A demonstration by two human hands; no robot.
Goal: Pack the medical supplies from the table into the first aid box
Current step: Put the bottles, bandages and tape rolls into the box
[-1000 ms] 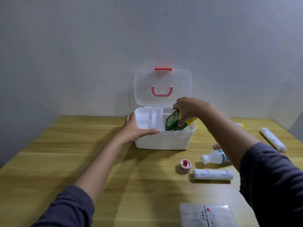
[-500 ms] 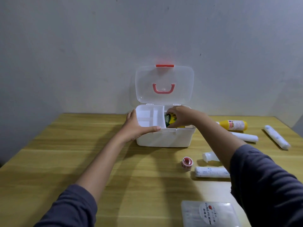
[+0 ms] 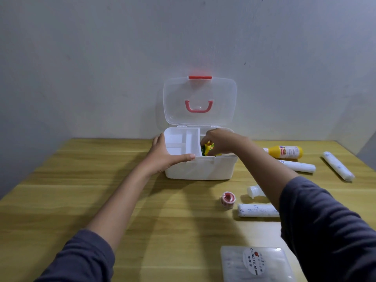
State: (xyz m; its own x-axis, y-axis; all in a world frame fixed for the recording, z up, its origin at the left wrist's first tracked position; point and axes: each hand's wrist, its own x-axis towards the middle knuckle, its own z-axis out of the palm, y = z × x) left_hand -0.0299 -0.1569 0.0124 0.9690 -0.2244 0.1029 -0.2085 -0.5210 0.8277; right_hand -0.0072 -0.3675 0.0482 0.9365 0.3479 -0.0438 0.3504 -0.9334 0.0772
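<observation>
Carton (image 3: 208,149) lower in box (image 3: 199,169) — right hand (image 3: 220,141) fingers (image 3: 209,137) pinch it; left hand (image 3: 164,157) grips box.

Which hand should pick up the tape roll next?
Probably the right hand, once it releases the packet. The tape roll lies on that side; the left hand holds the box.

The left grip (image 3: 167,158) clasps with thumb stretched rightward, while the right grip (image 3: 219,141), near it, curls downward.
</observation>
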